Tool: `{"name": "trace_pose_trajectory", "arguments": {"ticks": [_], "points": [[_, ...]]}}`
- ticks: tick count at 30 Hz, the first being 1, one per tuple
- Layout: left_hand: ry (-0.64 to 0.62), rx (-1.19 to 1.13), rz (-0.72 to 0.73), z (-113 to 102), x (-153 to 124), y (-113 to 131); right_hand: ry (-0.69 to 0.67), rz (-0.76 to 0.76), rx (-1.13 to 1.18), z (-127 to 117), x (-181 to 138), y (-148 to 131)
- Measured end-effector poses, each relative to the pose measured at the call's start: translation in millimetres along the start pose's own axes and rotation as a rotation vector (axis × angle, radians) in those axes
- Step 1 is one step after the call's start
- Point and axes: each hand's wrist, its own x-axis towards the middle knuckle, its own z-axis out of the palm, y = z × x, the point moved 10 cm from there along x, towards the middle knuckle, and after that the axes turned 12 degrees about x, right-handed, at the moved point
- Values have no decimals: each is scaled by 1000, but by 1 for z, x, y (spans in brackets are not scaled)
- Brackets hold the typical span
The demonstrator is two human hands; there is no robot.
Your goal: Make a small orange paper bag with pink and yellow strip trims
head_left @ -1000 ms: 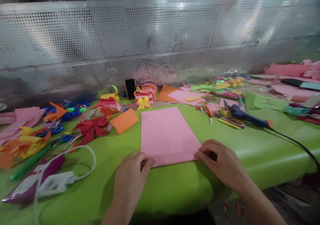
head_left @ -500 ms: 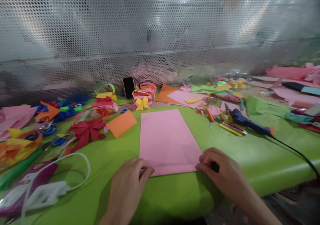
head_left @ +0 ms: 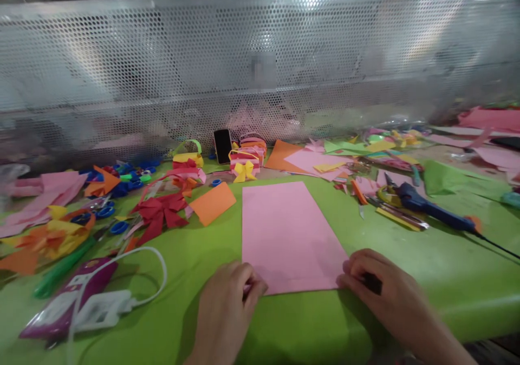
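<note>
A pink sheet of paper (head_left: pixel 288 229) lies flat on the green tabletop (head_left: pixel 174 321), with a narrow crease or folded strip along its near edge. At the near left corner my left hand (head_left: pixel 231 305) is closed, thumb and forefinger pinching the paper. My right hand (head_left: pixel 382 289) pinches the near right corner in the same way, its other fingers curled. An orange paper rectangle (head_left: pixel 213 202) rests just left of the sheet, next to a red paper bow (head_left: pixel 160 213).
A blue glue gun (head_left: pixel 433 205) with a black cord lies at the right. On the left are a white charger (head_left: pixel 103 308) with its cable and a purple packet (head_left: pixel 77 294). Small paper baskets (head_left: pixel 245 162) and a phone (head_left: pixel 222 145) stand before a perforated metal panel (head_left: pixel 195 78).
The view has turned slightly left, so everything appears shifted right. Both hands keep their pinch on the pink paper's near corners, with little other visible change.
</note>
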Motion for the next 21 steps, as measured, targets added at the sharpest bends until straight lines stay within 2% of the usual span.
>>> {"name": "trace_pose_trajectory", "arguments": {"ticks": [7, 18, 21], "points": [[24, 29, 23, -1, 0, 0, 1, 13, 10, -1, 0, -1], [-29, 75, 14, 3, 3, -1, 2, 23, -16, -1, 0, -1], [13, 127, 43, 3, 2, -1, 59, -55, -86, -3, -2, -9]]}}
